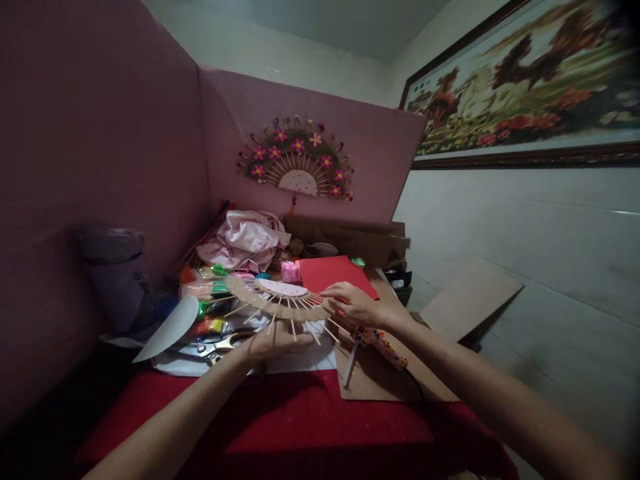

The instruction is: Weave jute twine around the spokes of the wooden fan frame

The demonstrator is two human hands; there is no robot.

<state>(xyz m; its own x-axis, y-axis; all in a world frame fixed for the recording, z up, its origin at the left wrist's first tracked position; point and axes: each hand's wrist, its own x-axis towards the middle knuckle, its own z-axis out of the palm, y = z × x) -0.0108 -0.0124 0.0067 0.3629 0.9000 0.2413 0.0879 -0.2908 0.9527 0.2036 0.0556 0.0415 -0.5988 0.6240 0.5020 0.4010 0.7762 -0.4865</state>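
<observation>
A half-round fan (280,308) of thin wooden sticks, with a brown cardboard band and a dotted pale centre, hangs above the table with its sticks pointing toward me. My left hand (277,341) supports it from beneath, fingers partly hidden under the sticks. At the fan's right end, my right hand (353,305) closes its fingers on the edge. Below that hand a hot glue gun (383,348) with a speckled, colourful body lies on a cardboard sheet (370,383), beside a white glue stick (351,365).
Scissors (210,348) and bagged coloured materials (205,325) lie left of the fan. Red paper (335,273) and a bundled pink cloth (247,237) sit behind it. A finished-looking flowered fan (297,160) hangs on the pink panel (380,147). A red cloth (280,427) covers the table's front.
</observation>
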